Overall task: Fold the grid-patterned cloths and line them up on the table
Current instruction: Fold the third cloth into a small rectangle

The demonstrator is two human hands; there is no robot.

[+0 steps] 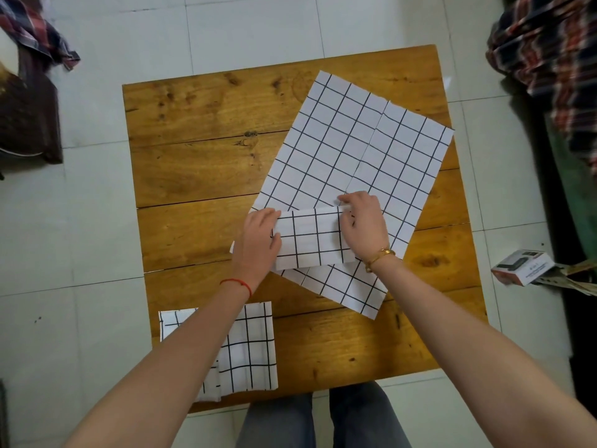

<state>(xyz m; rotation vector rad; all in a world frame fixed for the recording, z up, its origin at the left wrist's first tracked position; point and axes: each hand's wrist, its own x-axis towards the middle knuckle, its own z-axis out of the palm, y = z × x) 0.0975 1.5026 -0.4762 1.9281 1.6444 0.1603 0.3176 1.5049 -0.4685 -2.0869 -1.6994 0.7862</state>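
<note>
a wooden table (200,163) stands on a pale tiled floor (97,221). a small folded cloth (311,239) lies a little right of the tabletop's middle, on top of flat grid cloths. the left hand (260,240) lies over the folded cloth's left end, fingers close together and bent onto the fabric, the thumb hidden. the right hand (363,221) is at its right end, fingertips curled round the far right corner and pinching the edge there. a red string circles the left wrist, a gold bracelet the right.

under the folded cloth, a large flat cloth (355,147) lies tilted, reaching from the middle toward the far right corner and just past the right edge. a seam or edge runs down it, so whether it is one sheet or two overlapping i cannot tell. another flat piece (342,286) shows below the hands, pointing toward the near edge.

a finished folded cloth (248,347) sits at the near left corner, partly under the left forearm.

plaid fabric (542,43) lies on the floor off the far right corner, and a small box (521,266) lies right of the table.
</note>
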